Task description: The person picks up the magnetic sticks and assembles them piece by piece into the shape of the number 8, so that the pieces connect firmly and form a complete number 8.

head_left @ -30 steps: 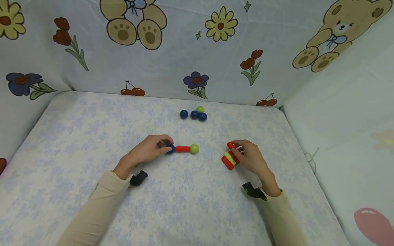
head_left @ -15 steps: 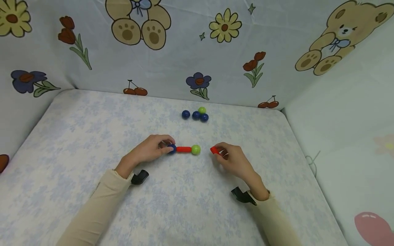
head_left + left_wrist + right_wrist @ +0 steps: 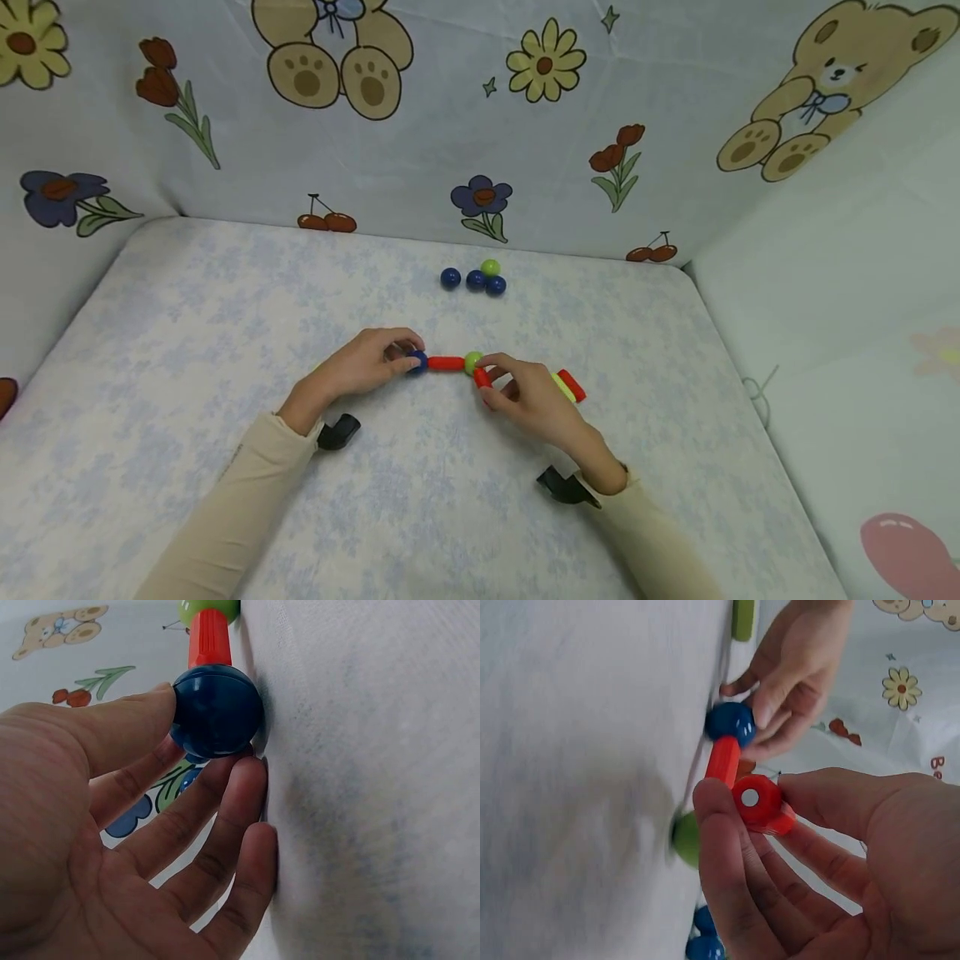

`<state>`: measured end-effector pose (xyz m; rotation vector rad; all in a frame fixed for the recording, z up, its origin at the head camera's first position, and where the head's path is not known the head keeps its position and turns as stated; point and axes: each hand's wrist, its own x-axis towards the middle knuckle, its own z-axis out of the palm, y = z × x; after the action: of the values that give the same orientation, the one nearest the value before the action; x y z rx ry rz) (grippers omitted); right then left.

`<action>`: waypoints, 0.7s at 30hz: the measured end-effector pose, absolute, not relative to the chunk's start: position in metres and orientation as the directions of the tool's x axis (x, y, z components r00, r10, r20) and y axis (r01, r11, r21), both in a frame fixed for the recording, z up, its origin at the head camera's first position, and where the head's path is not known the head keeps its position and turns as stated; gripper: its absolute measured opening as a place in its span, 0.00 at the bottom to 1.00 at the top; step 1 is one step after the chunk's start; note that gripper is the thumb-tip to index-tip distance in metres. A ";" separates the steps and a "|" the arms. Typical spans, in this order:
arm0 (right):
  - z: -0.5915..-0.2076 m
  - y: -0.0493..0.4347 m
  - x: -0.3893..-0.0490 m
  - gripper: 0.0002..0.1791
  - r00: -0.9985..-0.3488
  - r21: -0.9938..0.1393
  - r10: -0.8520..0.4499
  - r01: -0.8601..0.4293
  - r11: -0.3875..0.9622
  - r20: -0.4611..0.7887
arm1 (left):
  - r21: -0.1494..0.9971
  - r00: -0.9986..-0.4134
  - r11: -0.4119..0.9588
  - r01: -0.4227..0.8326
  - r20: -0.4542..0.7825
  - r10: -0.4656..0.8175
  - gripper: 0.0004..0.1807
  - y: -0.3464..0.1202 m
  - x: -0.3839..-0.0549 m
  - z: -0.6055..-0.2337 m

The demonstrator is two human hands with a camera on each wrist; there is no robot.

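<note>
My left hand (image 3: 367, 362) pinches a blue ball (image 3: 217, 712) between thumb and fingers, low against the table. From this ball a red stick (image 3: 447, 363) runs to a green ball (image 3: 472, 362), joining them in a straight line. Over at the right end of that line, my right hand (image 3: 532, 396) holds a second red stick (image 3: 757, 802) at a slant in its fingertips, right by the green ball. A round pale spot shows on the held stick's end in the right wrist view. Fingers partly cover the green ball there.
Three blue balls (image 3: 451, 278) and a light green ball (image 3: 490, 267) rest toward the back of the table. Behind my right hand lie a yellow-green stick (image 3: 564, 387) and a red stick (image 3: 572, 385), partly hidden. Patterned cloth (image 3: 420, 167) rises at the back edge.
My right hand has lifted a red stick from the small group at right and carried it left to the green ball. The left hand keeps its grip on the blue ball.
</note>
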<state>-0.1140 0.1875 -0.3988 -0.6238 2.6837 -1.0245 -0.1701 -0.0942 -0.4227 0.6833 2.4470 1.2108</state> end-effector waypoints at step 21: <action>-0.417 0.121 -0.121 0.15 -0.864 -0.847 -0.492 -0.178 0.500 -0.109 | 0.814 -0.833 0.510 0.277 -0.061 0.550 0.15 -0.095 -0.172 -0.426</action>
<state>-0.1209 0.1206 -0.4173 -0.5607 2.4112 -1.3040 -0.1716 -0.0951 -0.4260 0.6923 2.4434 1.2344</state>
